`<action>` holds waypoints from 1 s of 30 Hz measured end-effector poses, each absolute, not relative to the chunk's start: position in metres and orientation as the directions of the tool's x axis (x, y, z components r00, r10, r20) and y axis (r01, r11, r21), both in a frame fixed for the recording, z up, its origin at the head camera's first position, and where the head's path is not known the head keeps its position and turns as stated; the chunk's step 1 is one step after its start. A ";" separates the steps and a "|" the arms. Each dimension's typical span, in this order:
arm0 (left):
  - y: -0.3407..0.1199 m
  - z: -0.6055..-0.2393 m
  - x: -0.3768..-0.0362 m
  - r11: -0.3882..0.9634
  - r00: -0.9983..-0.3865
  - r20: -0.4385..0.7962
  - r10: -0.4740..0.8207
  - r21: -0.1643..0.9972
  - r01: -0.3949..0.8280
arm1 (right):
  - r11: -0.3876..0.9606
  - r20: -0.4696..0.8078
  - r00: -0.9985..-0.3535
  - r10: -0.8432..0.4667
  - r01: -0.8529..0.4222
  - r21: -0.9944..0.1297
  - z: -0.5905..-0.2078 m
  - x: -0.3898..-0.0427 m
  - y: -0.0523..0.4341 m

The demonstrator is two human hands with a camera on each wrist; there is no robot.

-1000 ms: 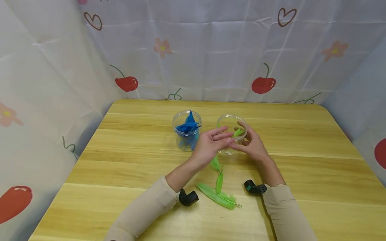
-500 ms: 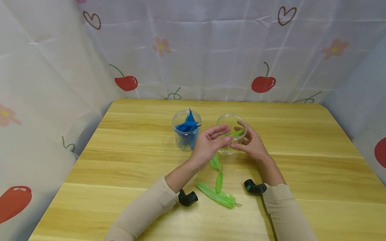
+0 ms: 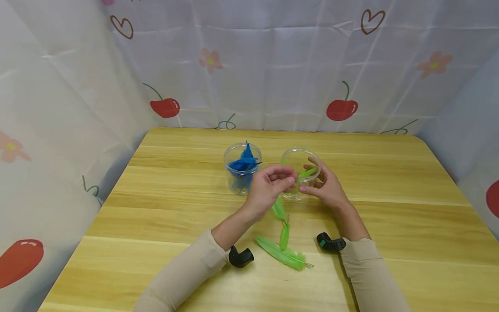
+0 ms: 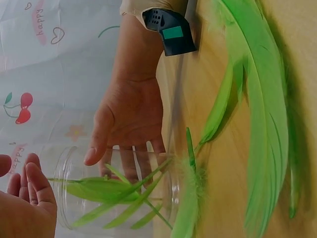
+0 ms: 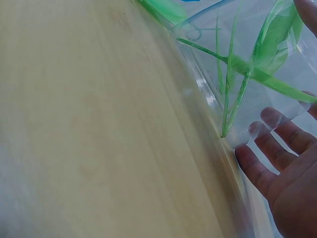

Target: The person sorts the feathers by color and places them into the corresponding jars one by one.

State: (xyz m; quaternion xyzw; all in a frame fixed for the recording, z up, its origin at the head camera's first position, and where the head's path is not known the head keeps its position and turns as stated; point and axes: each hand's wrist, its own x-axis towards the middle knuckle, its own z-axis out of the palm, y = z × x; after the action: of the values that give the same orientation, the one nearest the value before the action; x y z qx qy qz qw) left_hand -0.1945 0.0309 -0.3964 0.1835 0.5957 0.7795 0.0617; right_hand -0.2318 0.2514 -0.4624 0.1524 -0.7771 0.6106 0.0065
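Your right hand cups the clear jar from its right side, fingers spread against the wall and thumb at the front, so it holds the jar steady on the bench. Through the plastic you can see several green feathers leaning inside the jar, with one tip poking over the rim. Your left hand sits at the jar's left edge with its fingers curled in toward the thumb (whether it pinches a feather stem there cannot be told from these views).

Just left of the clear jar stands a second jar filled with blue feathers; the two jars are near each other but not touching. On the bench between your forearms lie more loose green feathers: a large one lying flat nearest you, and smaller ones trailing up toward the clear jar's base.
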 end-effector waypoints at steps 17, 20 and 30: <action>0.015 -0.410 -0.192 -0.140 -0.899 0.129 0.418 0.987 0.077 | 0.216 0.195 -0.954 -0.227 -0.245 -0.945 -0.461 -0.232 0.250; 0.012 -0.412 -0.191 -0.100 -0.890 0.094 0.445 0.993 0.054 | 0.217 0.198 -0.953 -0.229 -0.248 -0.944 -0.461 -0.232 0.250; 0.001 -0.422 -0.189 0.055 -0.867 -0.049 0.496 0.998 -0.024 | 0.230 0.195 -0.954 -0.228 -0.248 -0.941 -0.462 -0.231 0.250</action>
State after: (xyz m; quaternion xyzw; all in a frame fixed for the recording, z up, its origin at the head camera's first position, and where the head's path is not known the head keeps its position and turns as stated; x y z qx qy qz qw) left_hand -0.1892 0.0012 -0.4223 0.1686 0.6996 0.6663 0.1954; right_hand -0.2315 0.2504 -0.4618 0.1518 -0.7843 0.6015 0.0081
